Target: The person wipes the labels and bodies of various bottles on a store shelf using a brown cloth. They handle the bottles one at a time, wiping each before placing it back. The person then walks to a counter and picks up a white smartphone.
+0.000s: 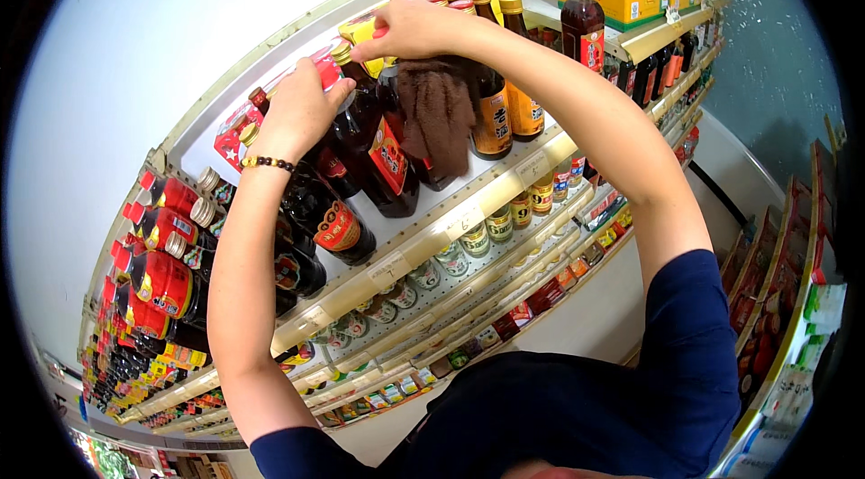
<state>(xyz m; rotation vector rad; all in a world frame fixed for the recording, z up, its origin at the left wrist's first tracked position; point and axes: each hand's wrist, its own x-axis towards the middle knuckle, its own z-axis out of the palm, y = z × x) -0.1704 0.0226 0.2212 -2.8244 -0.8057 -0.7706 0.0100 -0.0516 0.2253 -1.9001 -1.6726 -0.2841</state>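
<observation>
The left hand wraps closed around the neck of a dark glass bottle with a gold cap and red label, standing on the cream metal shelf. The right hand pinches a brown fluffy cloth, draping it over neighbouring dark bottles just beside.
</observation>
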